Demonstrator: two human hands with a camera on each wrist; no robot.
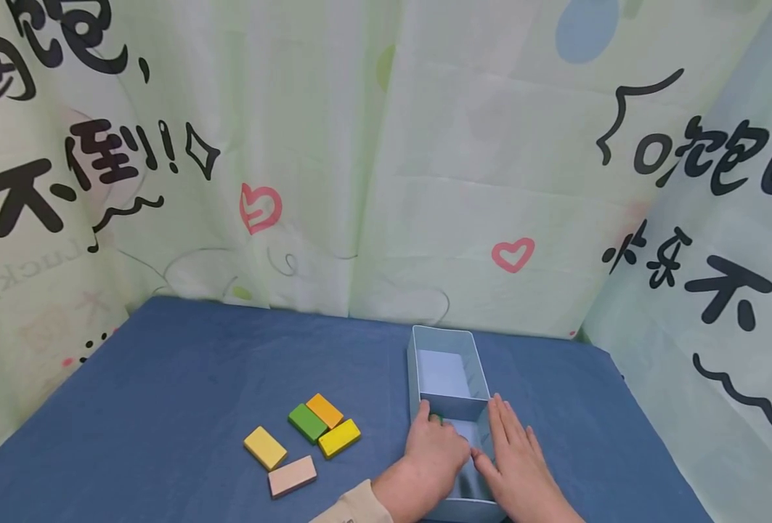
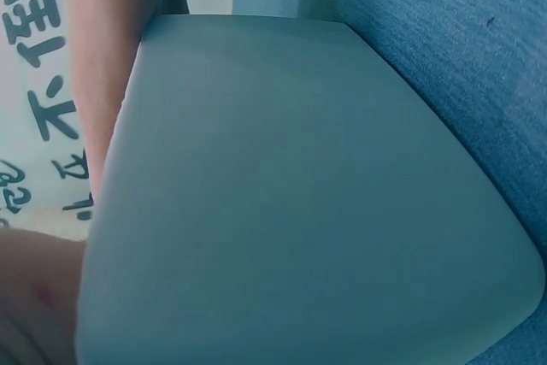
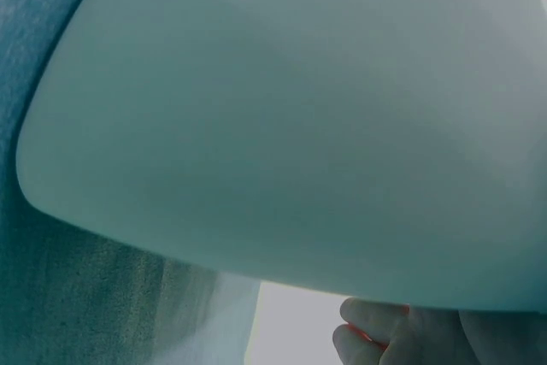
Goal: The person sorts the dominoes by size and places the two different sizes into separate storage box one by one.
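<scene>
greenish box [image 3: 282,134] on blue cloth [image 3: 43,23]

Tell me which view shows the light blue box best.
The head view: it looks down into the box and shows the divider, though the left hand and right hand hide parts. Each wrist view shows mainly plain outer wall, close up.

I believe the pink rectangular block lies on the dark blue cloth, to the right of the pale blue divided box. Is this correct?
The side is wrong: in the head view, the pink rectangular block lies on the dark blue cloth, to the left of the pale blue divided box.
</scene>
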